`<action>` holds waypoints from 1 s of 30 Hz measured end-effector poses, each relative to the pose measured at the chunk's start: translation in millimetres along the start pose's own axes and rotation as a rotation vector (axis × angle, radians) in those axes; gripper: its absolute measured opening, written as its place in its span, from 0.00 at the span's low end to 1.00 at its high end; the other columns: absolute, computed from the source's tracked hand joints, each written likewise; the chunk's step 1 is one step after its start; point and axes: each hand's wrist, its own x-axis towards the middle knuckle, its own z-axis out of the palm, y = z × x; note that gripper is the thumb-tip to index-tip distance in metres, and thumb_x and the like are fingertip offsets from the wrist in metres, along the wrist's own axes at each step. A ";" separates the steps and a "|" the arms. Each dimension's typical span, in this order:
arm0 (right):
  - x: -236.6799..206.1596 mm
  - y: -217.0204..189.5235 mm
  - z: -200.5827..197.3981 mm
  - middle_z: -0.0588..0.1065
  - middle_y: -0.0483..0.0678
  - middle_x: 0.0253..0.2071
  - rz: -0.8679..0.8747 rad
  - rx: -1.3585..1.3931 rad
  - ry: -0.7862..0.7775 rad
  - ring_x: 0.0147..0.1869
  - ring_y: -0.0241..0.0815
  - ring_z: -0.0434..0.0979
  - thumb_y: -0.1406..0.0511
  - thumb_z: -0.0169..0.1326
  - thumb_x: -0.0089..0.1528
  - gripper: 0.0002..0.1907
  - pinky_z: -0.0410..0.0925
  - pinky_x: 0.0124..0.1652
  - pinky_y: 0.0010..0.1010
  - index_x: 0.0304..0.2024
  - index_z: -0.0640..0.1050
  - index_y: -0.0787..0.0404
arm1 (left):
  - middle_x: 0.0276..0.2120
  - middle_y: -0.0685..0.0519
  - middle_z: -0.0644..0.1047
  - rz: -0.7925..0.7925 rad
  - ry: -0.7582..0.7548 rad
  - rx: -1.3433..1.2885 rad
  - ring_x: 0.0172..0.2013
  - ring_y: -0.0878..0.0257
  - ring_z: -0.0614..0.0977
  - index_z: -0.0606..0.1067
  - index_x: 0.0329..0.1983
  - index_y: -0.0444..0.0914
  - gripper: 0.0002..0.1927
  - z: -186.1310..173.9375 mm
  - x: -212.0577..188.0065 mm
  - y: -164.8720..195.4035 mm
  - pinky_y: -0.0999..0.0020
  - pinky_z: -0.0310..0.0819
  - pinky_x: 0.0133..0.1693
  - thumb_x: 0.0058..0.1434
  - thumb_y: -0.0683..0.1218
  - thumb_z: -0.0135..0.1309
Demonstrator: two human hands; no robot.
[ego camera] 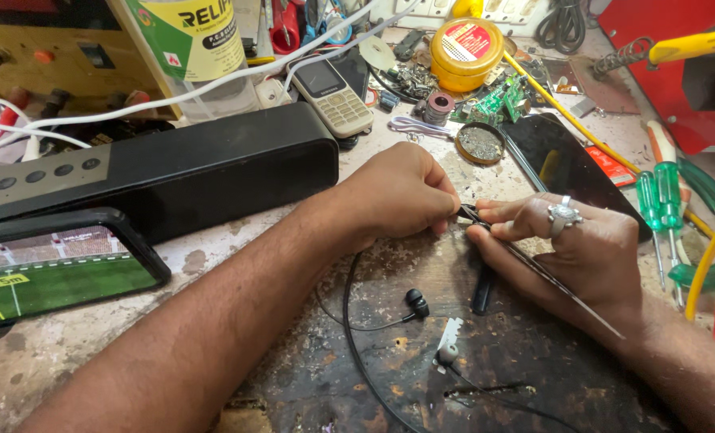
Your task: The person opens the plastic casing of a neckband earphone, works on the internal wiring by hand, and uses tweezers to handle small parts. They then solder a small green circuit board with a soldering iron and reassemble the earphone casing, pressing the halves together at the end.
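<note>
**Two hands meet over an earphone wire**

The left hand (pixel 401 192) is curled shut, its fingertips pinching a thin black wire (pixel 349 321) at the point where both hands meet. The right hand (pixel 566 248), with a ring on one finger, is closed around slim tweezers (pixel 566 293): the tips sit at the pinch point and the long end runs back past the wrist. What the tips grip is too small to tell.

Just below the left hand, the wire loops down across the dark, worn counter (pixel 534 361) to a black earbud (pixel 416 302). A little further toward the person lies a second, grey earbud (pixel 448 351) beside a small pale scrap, with its own wire trailing off to the right. Under the right palm, a short black piece rests on the counter.

As a judgement, the fine work at the wire looks to be under way rather than finished: both earbuds lie loose, and nothing shows a joint made or closed.

Beyond the hands, above the right one, are a dark phone (pixel 562 160) lying face up and a small round tin (pixel 481 143); farther off are a yellow tin (pixel 466 52) and a keypad phone (pixel 333 96). To the right of the right hand lie green screwdrivers (pixel 662 200). Left of the left hand sits a long black speaker (pixel 173 168), with a lit phone screen (pixel 53 269) in front of it.
</note>
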 end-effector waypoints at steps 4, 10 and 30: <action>-0.9 0.3 -0.5 0.82 0.52 0.42 0.016 0.020 0.003 0.46 0.42 0.86 0.68 0.68 0.57 0.12 0.77 0.42 0.28 0.31 0.76 0.61 | 0.19 0.53 0.81 0.027 0.021 0.063 0.18 0.69 0.77 0.83 0.25 0.35 0.08 1.3 -2.2 0.3 0.71 0.70 0.21 0.53 0.43 0.56; -0.9 -2.1 -2.5 0.83 0.52 0.41 0.013 -0.009 0.001 0.44 0.42 0.86 0.68 0.69 0.57 0.11 0.76 0.41 0.30 0.30 0.76 0.61 | 0.19 0.53 0.80 0.011 0.010 -0.036 0.18 0.69 0.76 0.82 0.27 0.34 0.07 2.4 -4.4 -0.5 0.72 0.68 0.20 0.54 0.43 0.56; 2.1 0.7 -6.5 0.84 0.52 0.41 0.149 0.121 -0.044 0.44 0.38 0.87 0.68 0.66 0.58 0.09 0.79 0.41 0.28 0.29 0.77 0.61 | 0.25 0.50 0.83 -0.011 0.031 -0.172 0.25 0.68 0.80 0.84 0.30 0.33 0.07 4.0 -2.1 0.5 0.75 0.72 0.28 0.52 0.40 0.58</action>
